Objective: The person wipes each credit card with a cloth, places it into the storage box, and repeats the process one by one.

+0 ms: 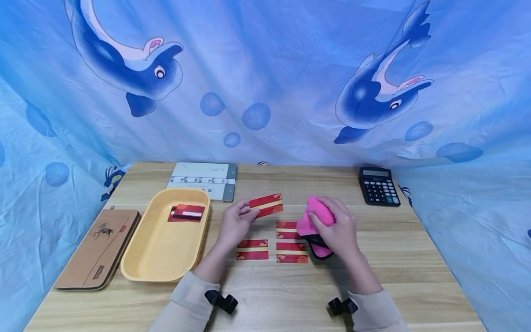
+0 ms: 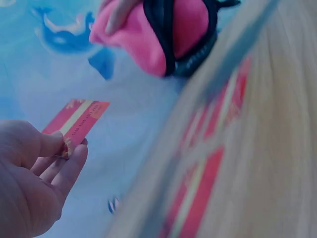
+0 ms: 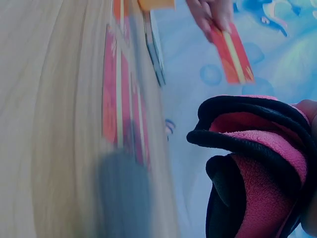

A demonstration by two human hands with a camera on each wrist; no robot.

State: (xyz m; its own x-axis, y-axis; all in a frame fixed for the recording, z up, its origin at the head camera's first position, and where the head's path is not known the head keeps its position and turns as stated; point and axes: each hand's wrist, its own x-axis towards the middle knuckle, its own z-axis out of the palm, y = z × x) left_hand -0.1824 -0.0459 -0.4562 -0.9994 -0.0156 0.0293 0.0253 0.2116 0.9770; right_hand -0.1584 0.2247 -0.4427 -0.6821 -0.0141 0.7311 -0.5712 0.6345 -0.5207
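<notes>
My left hand (image 1: 237, 223) pinches a red card with a pale gold stripe (image 1: 266, 205) between thumb and fingers, raised above the table. In the left wrist view that card (image 2: 77, 124) shows raised digits along its stripe. My right hand (image 1: 341, 226) grips a bunched pink cloth with black edging (image 1: 316, 219). Folds of the cloth (image 3: 267, 198) fill the right wrist view's lower right. Below the hands lie three similar cards: one on the left (image 1: 252, 249), one at front right (image 1: 292, 252), and one behind it (image 1: 286, 230), partly covered by the cloth.
A yellow plastic basin (image 1: 166, 253) at left holds red cards (image 1: 186, 213) with a dark stripe. Left of it lies a brown wallet (image 1: 99, 249). A grey-white boxed item (image 1: 203, 177) sits at the back; a black calculator (image 1: 378, 186) is at back right.
</notes>
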